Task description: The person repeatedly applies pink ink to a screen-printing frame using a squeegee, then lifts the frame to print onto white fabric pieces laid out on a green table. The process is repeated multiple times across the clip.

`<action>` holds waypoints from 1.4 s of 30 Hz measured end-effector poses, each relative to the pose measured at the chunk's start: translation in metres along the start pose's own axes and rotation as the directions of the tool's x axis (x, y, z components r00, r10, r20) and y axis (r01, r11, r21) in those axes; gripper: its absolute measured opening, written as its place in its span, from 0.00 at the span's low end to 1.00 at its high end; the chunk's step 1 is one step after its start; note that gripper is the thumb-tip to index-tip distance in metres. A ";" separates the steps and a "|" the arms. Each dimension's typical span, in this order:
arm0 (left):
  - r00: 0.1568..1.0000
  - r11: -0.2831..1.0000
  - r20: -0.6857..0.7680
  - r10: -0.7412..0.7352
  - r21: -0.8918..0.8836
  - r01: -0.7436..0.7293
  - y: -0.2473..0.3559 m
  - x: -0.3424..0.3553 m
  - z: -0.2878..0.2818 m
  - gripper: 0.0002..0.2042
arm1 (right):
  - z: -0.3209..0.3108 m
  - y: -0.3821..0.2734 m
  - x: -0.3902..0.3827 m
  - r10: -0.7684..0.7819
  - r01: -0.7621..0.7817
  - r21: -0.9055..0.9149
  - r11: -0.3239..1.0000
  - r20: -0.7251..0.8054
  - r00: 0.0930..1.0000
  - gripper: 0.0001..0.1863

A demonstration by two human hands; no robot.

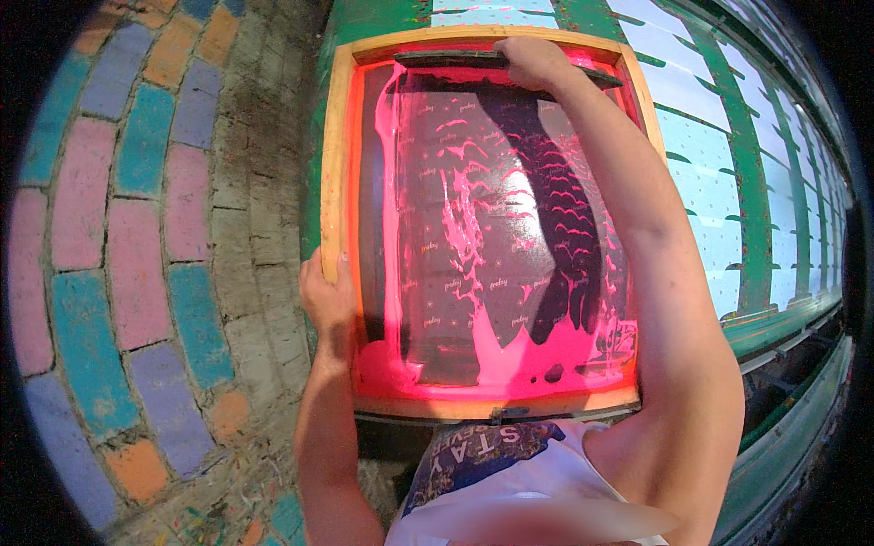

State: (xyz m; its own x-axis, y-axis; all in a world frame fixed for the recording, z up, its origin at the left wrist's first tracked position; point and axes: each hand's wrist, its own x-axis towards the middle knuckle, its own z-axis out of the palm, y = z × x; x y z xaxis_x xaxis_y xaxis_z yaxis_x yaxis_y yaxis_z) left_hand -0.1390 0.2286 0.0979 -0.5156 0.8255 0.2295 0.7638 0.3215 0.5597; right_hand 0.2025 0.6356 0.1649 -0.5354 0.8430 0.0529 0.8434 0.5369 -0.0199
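Note:
A wooden-framed printing screen (339, 164) lies in front of me, its dark mesh (437, 264) smeared with bright pink ink (510, 359). The ink pools thickest along the near edge and runs in a strip down the left side. My right hand (533, 65) is closed around a long dark squeegee (446, 60), which lies crosswise at the far end of the mesh. The right arm reaches over the right side of the frame. My left hand (328, 289) grips the frame's left rail, fingers wrapped over its outer side.
A long green table (756, 218) carries rows of pale blue printed sheets (696, 182) to the right and beyond the frame. A metal rail (792, 341) follows the table's near right edge. On the left are a grey concrete strip (259, 227) and a floor of painted bricks (137, 246).

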 end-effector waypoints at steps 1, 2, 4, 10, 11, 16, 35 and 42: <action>1.000 1.000 0.011 -0.001 -0.007 0.001 0.001 0.000 -0.001 0.20 | -0.001 -0.005 0.000 -0.002 0.002 -0.002 1.000 0.002 1.000 0.19; 1.000 1.000 0.009 0.006 -0.002 -0.006 0.002 0.000 -0.002 0.19 | -0.002 -0.009 0.000 0.007 -0.007 -0.010 1.000 0.022 1.000 0.18; 1.000 1.000 0.008 0.011 0.003 -0.011 0.004 0.000 -0.004 0.19 | -0.005 -0.017 -0.009 -0.026 0.025 0.011 1.000 0.015 1.000 0.16; 0.998 0.998 0.036 0.053 0.038 -0.054 0.001 -0.001 -0.008 0.21 | -0.015 -0.059 -0.082 -0.122 0.127 -0.033 0.991 0.111 0.986 0.14; 0.998 0.998 0.043 0.041 0.040 -0.043 -0.001 -0.001 -0.007 0.22 | -0.015 -0.070 -0.099 -0.121 0.125 -0.021 0.992 0.118 0.986 0.14; 0.998 0.997 0.048 0.045 0.055 -0.048 -0.009 0.003 -0.003 0.25 | -0.017 -0.125 -0.208 -0.152 0.155 -0.006 0.988 0.160 0.975 0.15; 0.989 0.992 0.146 0.016 0.118 -0.034 -0.007 0.005 -0.005 0.28 | -0.032 -0.239 -0.447 -0.166 0.119 0.149 0.982 0.362 0.917 0.17; 0.995 0.987 0.071 0.063 0.144 -0.073 -0.002 0.000 -0.007 0.28 | -0.030 -0.150 -0.318 -0.243 0.108 0.309 0.945 0.441 0.864 0.16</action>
State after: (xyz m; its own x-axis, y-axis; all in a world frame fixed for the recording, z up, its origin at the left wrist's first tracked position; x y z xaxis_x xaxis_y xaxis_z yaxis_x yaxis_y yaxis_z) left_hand -0.1434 0.2251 0.1024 -0.4374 0.8751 0.2073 0.8474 0.3239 0.4206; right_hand 0.2475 0.2862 0.1807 -0.6871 0.6132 -0.3897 0.7254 0.6088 -0.3212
